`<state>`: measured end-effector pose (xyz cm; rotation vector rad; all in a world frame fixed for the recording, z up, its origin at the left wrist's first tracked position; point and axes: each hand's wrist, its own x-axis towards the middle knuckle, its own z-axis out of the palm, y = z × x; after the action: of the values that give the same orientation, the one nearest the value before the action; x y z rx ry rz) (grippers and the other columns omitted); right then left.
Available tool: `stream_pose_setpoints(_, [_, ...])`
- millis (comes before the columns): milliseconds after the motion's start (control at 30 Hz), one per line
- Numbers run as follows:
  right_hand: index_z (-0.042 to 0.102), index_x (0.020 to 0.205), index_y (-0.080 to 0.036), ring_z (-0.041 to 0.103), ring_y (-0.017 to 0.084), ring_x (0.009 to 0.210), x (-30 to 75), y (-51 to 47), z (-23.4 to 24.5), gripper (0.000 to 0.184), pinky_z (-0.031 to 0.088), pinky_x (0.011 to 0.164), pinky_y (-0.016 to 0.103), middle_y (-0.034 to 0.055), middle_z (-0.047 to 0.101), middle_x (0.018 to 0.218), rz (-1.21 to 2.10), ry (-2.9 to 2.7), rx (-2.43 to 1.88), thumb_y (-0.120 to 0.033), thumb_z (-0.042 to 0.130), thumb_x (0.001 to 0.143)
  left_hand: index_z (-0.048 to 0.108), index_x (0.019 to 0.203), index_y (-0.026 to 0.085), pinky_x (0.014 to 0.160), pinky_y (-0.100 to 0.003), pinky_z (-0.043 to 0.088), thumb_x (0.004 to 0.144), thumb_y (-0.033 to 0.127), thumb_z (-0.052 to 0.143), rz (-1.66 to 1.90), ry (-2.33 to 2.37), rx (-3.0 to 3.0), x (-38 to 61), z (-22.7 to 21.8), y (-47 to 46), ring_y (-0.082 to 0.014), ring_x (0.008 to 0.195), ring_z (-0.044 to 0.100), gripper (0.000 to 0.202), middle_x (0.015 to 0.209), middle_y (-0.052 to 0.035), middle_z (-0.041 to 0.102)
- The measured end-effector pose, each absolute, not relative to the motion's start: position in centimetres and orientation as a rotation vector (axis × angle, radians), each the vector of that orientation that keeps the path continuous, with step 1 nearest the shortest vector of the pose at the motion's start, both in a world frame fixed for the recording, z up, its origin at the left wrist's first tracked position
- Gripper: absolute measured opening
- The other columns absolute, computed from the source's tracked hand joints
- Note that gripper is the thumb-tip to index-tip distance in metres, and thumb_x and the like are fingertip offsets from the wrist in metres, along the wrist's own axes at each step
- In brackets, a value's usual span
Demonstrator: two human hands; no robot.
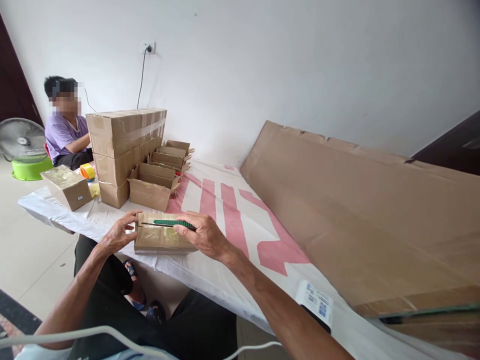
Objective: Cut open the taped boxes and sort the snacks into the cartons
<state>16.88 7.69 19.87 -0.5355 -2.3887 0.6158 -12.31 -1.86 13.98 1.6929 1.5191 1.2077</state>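
A small taped cardboard box (161, 242) lies in front of me at the near edge of the table. My left hand (119, 234) grips its left end, fingers bent over the top edge and thumb at the side. In my right hand (204, 231) is a green utility knife (168, 223), held level over the box top. Its blade points left, toward my left hand, near the box's taped seam. Whether the blade touches the cardboard I cannot tell. The right end of the box is partly hidden by my right hand.
Several open boxes (150, 192) stand behind, beside a stack of taped boxes (116, 170). Another box (69, 187) and a yellow tape roll (87, 172) are left. A person (67, 130) sits beyond. A large cardboard sheet (356, 215) leans at right; a white labelled packet (315, 302) lies nearer.
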Motion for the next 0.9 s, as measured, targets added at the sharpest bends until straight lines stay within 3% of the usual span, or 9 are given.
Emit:
stream_pose_setpoints(233, [0.081,0.106,-0.022,0.068,0.017,0.081,16.5,8.2,20.0,0.023,0.049,0.077,0.029,0.0034,0.077,0.091,0.494,-2.485,-0.599,-0.035,0.061,0.106,0.083,0.108,0.026,0.105,-0.045,0.058,0.079,0.032,0.076,1.215,1.51,1.692,-12.3,13.4,-1.7,-0.0354,0.138,0.064,0.03,0.159,-0.0103,0.061])
stream_pose_setpoints(567, [0.081,0.117,-0.023,0.066,0.017,0.08,15.8,8.3,20.3,0.023,0.046,0.075,0.027,0.0032,0.075,0.091,0.411,-2.552,-0.62,-0.032,0.064,0.105,0.082,0.111,0.026,0.106,-0.046,0.057,0.08,0.03,0.074,1.208,1.504,1.7,-12.2,13.1,-1.7,-0.0356,0.139,0.063,0.033,0.161,-0.0099,0.059])
stream_pose_setpoints(900, [0.081,0.105,-0.023,0.067,0.017,0.082,15.2,7.7,22.3,0.022,0.042,0.072,0.027,0.0033,0.077,0.093,0.214,-2.677,-0.753,-0.036,0.062,0.106,0.083,0.112,0.027,0.105,-0.046,0.058,0.079,0.034,0.076,1.216,1.503,1.697,-12.3,13.1,-1.5,-0.0359,0.138,0.064,0.034,0.158,-0.01,0.062])
